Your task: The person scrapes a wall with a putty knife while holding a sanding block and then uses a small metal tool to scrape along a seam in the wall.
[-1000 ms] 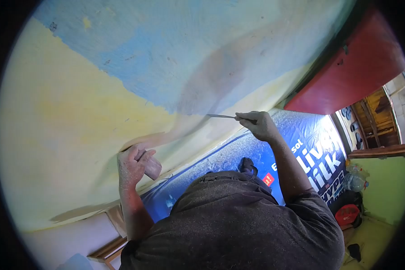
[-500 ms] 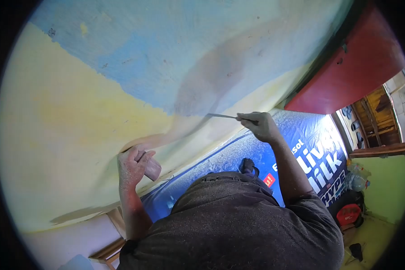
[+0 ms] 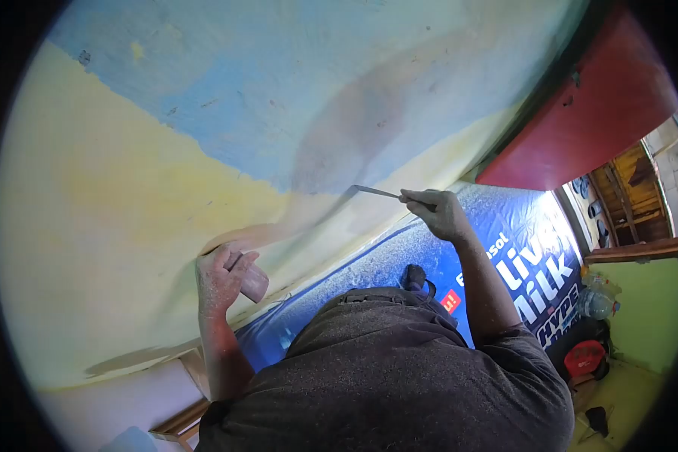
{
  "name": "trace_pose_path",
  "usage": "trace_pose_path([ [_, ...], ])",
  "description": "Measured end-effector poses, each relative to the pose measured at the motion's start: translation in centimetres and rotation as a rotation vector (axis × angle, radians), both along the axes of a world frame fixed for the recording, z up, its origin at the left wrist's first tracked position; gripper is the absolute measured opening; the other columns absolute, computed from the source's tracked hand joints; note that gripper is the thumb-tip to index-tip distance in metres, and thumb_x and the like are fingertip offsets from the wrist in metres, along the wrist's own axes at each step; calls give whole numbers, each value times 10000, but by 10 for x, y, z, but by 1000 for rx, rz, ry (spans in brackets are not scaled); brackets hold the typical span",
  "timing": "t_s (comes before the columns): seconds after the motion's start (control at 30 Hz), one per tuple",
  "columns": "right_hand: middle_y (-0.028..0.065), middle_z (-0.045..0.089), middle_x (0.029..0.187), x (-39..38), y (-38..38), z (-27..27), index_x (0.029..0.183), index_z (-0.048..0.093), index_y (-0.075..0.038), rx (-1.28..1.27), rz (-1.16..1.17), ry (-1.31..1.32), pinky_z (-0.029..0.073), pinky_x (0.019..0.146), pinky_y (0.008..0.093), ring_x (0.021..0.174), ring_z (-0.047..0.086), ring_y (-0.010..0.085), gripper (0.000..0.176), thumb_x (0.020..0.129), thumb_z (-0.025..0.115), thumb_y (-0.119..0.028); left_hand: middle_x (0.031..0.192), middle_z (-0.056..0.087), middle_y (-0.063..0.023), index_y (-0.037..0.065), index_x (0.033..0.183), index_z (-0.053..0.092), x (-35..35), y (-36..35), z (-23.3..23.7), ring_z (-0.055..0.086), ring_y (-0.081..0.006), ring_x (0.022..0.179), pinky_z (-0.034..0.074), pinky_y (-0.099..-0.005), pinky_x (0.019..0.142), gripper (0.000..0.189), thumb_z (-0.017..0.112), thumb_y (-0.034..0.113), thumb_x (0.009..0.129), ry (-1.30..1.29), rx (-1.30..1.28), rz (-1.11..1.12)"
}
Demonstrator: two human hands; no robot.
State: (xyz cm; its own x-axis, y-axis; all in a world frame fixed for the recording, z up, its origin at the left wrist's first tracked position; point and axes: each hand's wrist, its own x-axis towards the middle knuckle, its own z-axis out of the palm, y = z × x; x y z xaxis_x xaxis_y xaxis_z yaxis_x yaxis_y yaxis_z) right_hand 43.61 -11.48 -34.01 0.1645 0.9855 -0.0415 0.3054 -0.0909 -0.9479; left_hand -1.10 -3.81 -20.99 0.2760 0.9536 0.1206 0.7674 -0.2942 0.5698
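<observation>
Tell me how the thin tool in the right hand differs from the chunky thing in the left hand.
Shape: the thin tool is long and narrow, while the chunky thing is short and thick. Colour: the thin tool looks grey, the chunky thing dusty pinkish. Pose: the thin tool's tip is directed at the wall, while the chunky thing's visible end faces away from it. Shared: both are hand-held.

Pale blue meets yellow in ragged patches on our wall (image 3: 166, 173); we see a red panel (image 3: 580, 113), a blue tarp (image 3: 505, 215) lettered white, a dark shirt (image 3: 399, 384) speckled pale, a pinkish-grey block (image 3: 254, 284).
</observation>
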Motion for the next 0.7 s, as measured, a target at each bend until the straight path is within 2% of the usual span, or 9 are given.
trace_pose_path([
  [0.17, 152, 837, 1178, 12, -5, -1, 1358, 794, -73, 3, 28, -50, 601, 952, 348, 1045, 797, 220, 338, 1032, 772, -156, 929, 796, -128, -46, 1049, 781, -2, 2, -3, 759, -182, 838, 611, -350, 806, 298, 917, 160, 884, -22, -43, 13],
  [0.27, 153, 839, 1166, 13, 1, 1, 1358, 792, -69, -7, 38, -102, 603, 951, 356, 1031, 797, 225, 345, 1031, 768, -175, 872, 771, -145, -7, 1070, 788, -5, 2, -11, 736, -208, 768, 595, -368, 760, 308, 922, 201, 887, -76, 1, -15],
  [0.37, 160, 837, 1179, -1, 12, 6, 1366, 787, -68, -70, 107, -161, 603, 962, 363, 1052, 799, 230, 353, 1034, 761, -187, 887, 779, -141, -9, 1070, 789, 3, -1, -2, 747, -210, 784, 599, -365, 770, 311, 923, 204, 888, -46, 0, 6],
  [0.47, 152, 834, 1217, 13, 7, -16, 1367, 787, -76, -22, 50, 9, 600, 981, 355, 1092, 799, 236, 353, 1038, 761, -203, 905, 791, -132, -11, 1077, 792, -12, 6, -16, 758, -208, 806, 607, -359, 792, 317, 925, 203, 886, -25, 12, -32],
  [0.53, 138, 834, 1227, 14, 9, -8, 1359, 792, -80, -11, 34, 53, 599, 984, 359, 1085, 801, 239, 355, 1029, 772, -212, 907, 790, -141, -15, 1070, 789, -5, 3, -12, 757, -218, 798, 605, -361, 786, 317, 924, 203, 884, -67, -4, -2],
  [0.63, 145, 835, 1216, -12, 21, 13, 1348, 797, -76, -56, 214, -253, 599, 979, 368, 1071, 803, 242, 356, 1015, 784, -201, 949, 796, -123, -36, 1081, 783, 0, -1, -3, 754, -182, 838, 612, -351, 812, 312, 922, 164, 886, -35, -19, -19],
  [0.7, 157, 836, 1197, -18, 22, 23, 1333, 804, -71, -79, 177, -237, 599, 971, 366, 1061, 805, 250, 346, 1009, 786, -191, 962, 800, -114, -46, 1086, 782, -1, 4, -2, 753, -165, 855, 616, -346, 824, 310, 922, 146, 886, -9, -12, -35],
])
